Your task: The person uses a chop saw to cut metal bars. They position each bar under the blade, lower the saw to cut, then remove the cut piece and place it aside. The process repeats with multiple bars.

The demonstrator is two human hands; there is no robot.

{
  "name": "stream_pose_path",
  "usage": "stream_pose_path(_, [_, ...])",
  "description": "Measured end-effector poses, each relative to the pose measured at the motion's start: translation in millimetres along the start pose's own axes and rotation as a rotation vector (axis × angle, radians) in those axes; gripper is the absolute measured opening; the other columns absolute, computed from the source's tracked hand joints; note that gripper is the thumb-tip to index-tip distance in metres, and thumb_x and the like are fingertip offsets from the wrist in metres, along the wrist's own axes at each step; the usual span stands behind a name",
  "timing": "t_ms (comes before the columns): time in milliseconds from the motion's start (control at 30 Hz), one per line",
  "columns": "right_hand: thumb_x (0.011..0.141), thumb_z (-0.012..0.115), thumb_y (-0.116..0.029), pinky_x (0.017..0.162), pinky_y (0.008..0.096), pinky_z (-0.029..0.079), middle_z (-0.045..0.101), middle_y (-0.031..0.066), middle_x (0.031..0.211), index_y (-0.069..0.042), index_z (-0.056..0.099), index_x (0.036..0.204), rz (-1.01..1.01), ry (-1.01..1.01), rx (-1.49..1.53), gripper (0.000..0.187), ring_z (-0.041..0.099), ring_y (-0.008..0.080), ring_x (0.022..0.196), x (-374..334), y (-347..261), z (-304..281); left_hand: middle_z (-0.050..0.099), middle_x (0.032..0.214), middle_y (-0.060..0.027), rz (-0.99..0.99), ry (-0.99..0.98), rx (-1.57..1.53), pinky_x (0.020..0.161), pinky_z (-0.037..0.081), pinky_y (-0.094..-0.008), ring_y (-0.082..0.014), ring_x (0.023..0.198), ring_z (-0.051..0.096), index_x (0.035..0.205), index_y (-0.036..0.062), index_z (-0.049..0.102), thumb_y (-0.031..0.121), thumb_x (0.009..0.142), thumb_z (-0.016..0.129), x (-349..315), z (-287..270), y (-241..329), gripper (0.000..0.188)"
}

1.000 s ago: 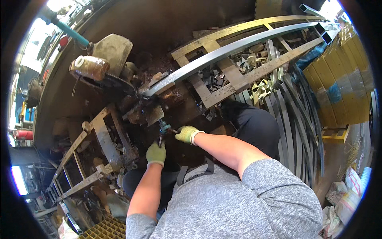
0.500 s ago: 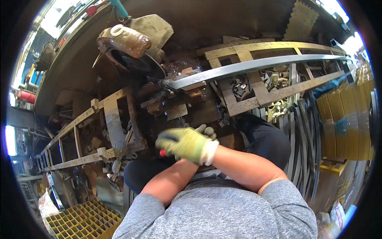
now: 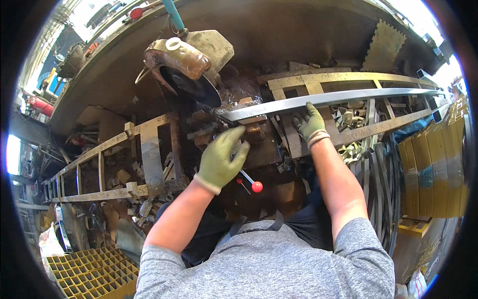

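Note:
My left hand (image 3: 222, 157), in a green work glove, is raised near the end of a long grey square metal tube (image 3: 318, 98). Its fingers are apart, and nothing shows in them. My right hand (image 3: 309, 124), also gloved, reaches the tube's near side with one finger laid against it and the others spread. The tube's left end sits beside the dark disc (image 3: 186, 85) of a cut-off saw, whose guard carries a brown plastic bottle (image 3: 191, 59). Below my left hand a metal lever with a red ball knob (image 3: 256, 186) sticks out.
Ladder-like metal racks (image 3: 343, 135) extend right and left (image 3: 99, 152). Short metal offcuts (image 3: 348, 121) lie within the right rack. Stacked yellow tubes (image 3: 428, 164) stand at far right, a yellow grid crate (image 3: 94, 271) at lower left. A teal handle (image 3: 173, 14) rises above the saw.
My crossed forearms have come apart. The right hand has swung right to the tube, and the left hand, mostly hidden before, has come up by the saw. The view has shifted slightly.

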State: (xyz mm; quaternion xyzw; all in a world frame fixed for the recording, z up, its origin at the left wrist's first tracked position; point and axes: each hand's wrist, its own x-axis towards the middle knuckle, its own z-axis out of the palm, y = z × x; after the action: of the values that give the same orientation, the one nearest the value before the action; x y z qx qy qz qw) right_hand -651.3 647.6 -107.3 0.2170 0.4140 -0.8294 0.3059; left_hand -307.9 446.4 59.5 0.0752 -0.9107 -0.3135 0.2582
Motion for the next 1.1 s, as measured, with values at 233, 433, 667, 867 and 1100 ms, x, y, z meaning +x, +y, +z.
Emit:
stream_pose_path(233, [0.113,0.084,-0.038,0.104,0.0553,0.067,0.09,0.0097,0.13,-0.011,0.085,0.135,-0.023,-0.144,0.09,0.034,0.084,0.034,0.117,12,-13,-3,0.069,0.16,-0.022,-0.029,-0.226,0.545,0.132,0.047,-0.0562,-0.0444,0.151,0.063,0.156,0.0005,0.07,0.042,0.112,0.077,120,118,-33,0.061])
stream_pose_path(433, [0.111,0.084,-0.051,0.107,0.0503,0.066,0.085,0.0147,0.14,-0.007,0.081,0.143,-0.073,-0.126,0.031,0.054,0.081,0.037,0.124,-25,-26,-6,0.078,0.128,-0.0187,0.086,-0.128,0.637,0.111,0.055,-0.0552,-0.0397,0.125,0.074,0.138,0.0051,0.073,0.038,0.107,0.078,112,134,-42,0.045])
stream_pose_path(667, [0.108,0.087,-0.053,0.12,0.0588,0.062,0.079,0.0218,0.15,-0.004,0.072,0.151,-0.15,-0.372,0.184,0.067,0.076,0.0404,0.135,-58,-36,-21,0.084,0.117,-0.0267,-0.069,-0.494,0.357,0.096,0.063,-0.0635,-0.0499,0.114,0.08,0.124,0.0034,0.077,0.047,0.122,0.063,115,102,-21,0.046])
stream_pose_path(867, [0.11,0.089,-0.038,0.116,0.0569,0.065,0.083,0.0156,0.138,-0.006,0.078,0.144,-0.201,-0.437,0.254,0.048,0.079,0.0371,0.131,-64,-37,-33,0.083,0.124,-0.0303,-0.132,-0.695,0.232,0.104,0.061,-0.0622,-0.0505,0.118,0.08,0.137,0.0015,0.078,0.053,0.121,0.064,135,67,12,0.056])
stream_pose_path(1100, [0.112,0.087,-0.045,0.108,0.0488,0.069,0.087,0.0071,0.119,-0.01,0.082,0.127,-0.187,-0.226,0.159,0.038,0.083,0.0291,0.115,-93,-11,3,0.075,0.147,-0.0194,0.415,-0.204,0.659,0.099,0.062,-0.0487,-0.0367,0.124,0.077,0.159,0.0026,0.066,0.027,0.106,0.073,65,68,16,0.059])
